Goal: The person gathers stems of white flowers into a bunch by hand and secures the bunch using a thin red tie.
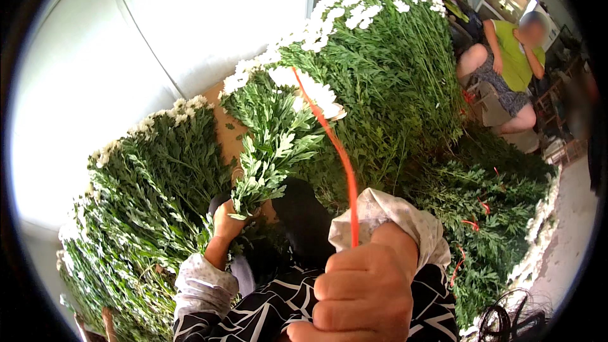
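Observation:
My left hand (228,220) is closed round the lower stems of a bunch of white chrysanthemums (276,142). The bunch leans up and away from me, its white heads at the far end. Close to the camera, my right hand (364,288) is a fist gripping a red plastic tie strip (345,164). The strip runs upward from the fist and passes in front of the white flower heads; whether it touches the bunch I cannot tell. The stem ends below my left hand are mostly hidden.
Cut chrysanthemums lie in a heap at left (142,196) and a taller heap (386,69) at the back. At right are bundles (468,215) with red ties. A seated person in a green shirt (512,57) is at the far right. A pale wall (171,19) stands behind.

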Demonstrator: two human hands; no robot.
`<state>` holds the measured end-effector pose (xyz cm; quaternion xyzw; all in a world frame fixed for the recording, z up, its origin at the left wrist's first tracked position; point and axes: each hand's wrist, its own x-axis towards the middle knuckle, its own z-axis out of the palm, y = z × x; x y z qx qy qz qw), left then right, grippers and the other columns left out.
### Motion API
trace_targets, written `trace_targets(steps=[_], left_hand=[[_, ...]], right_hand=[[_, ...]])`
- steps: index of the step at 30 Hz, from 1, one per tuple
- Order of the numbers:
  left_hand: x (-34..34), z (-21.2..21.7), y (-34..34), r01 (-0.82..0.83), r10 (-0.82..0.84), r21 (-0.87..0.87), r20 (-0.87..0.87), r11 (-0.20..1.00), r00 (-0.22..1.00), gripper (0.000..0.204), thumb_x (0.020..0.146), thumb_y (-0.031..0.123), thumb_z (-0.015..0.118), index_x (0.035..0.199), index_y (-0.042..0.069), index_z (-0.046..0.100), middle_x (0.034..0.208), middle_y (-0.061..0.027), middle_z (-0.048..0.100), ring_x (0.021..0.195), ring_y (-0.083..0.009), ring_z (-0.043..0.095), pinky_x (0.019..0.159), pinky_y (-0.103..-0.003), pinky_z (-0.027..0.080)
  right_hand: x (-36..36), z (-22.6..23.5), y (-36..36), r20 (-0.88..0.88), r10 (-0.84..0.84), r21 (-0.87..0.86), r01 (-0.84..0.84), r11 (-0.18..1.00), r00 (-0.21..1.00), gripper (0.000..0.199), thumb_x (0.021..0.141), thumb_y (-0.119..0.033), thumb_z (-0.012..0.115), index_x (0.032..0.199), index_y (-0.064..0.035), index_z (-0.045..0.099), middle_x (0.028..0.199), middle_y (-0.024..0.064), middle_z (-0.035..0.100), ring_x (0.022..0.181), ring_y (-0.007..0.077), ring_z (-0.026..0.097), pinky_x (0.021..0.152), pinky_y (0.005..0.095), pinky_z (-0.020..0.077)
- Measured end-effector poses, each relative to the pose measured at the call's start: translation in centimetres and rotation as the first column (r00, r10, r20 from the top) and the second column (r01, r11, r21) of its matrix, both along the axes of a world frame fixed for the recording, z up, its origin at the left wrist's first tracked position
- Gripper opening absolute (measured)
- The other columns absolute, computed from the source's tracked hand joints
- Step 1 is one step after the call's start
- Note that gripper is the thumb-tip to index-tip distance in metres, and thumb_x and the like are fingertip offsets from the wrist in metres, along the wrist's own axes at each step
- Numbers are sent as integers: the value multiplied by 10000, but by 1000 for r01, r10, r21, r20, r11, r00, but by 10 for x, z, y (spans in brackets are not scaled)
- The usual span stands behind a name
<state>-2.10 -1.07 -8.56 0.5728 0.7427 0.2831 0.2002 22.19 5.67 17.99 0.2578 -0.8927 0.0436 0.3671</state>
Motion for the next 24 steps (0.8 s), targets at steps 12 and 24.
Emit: trace_targets(steps=[12,24], left_hand=[[-20,0,-7,-205,203,13,74,979,976,280,585,257,640,801,93,570,706,-116,571,671,-281,543,599,-318,427],[-7,61,-42,-164,12,217,566,962,824,379,635,34,607,989,5,475,859,-36,557,778,-99,498,713,-243,401]], right_hand=[[53,-151,19,126,-13,-952,125,278,992,76,735,-42,462,748,-20,533,492,38,409,376,116,361,352,249,263],[-108,-257,41,871,-180,-430,886,172,457,264,771,-50,426,1029,-42,477,870,119,547,775,245,526,702,301,421]])
